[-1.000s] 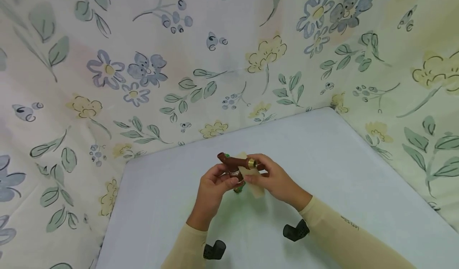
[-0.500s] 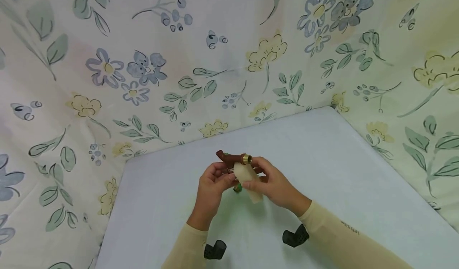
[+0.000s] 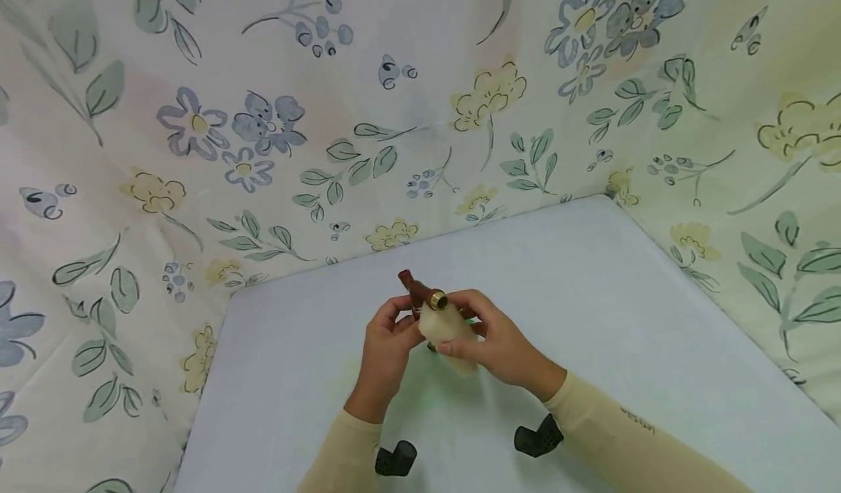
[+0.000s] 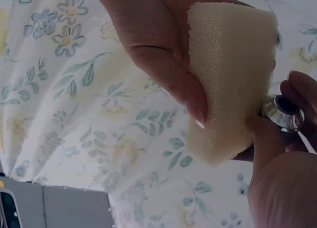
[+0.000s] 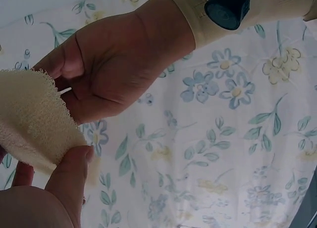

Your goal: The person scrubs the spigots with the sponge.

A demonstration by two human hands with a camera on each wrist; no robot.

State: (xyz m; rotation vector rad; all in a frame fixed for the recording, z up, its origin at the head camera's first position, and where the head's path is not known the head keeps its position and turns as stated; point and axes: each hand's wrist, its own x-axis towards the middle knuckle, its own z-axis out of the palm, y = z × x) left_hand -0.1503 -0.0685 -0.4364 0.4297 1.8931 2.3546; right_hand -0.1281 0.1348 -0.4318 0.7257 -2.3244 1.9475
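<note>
In the head view, my left hand (image 3: 388,343) grips a brown, branching, pipe-like object (image 3: 414,286) with a brass-coloured open end (image 3: 439,301). A pale cream sponge (image 3: 442,325) is pinched in my right hand (image 3: 496,343), thumb on its near face. The sponge lies against the brown object and hides much of its lower part. A bit of green shows beside the right fingers. In the left wrist view, a shiny silver round part (image 4: 285,114) sits at the left fingers, beside the sponge (image 4: 233,64). The sponge (image 5: 34,114) covers the object in the right wrist view.
Both hands are above a table with a white cover (image 3: 296,376). Floral cloth (image 3: 368,150) stands behind and at the sides. Black wrist cameras (image 3: 396,459) hang at both sleeves. A dark-edged device (image 4: 9,210) shows at the left wrist view's lower corner.
My right hand has brought the sponge leftward and in front of the brown object. The brass end has swung left and toward the camera. My left hand stays nearly in place.
</note>
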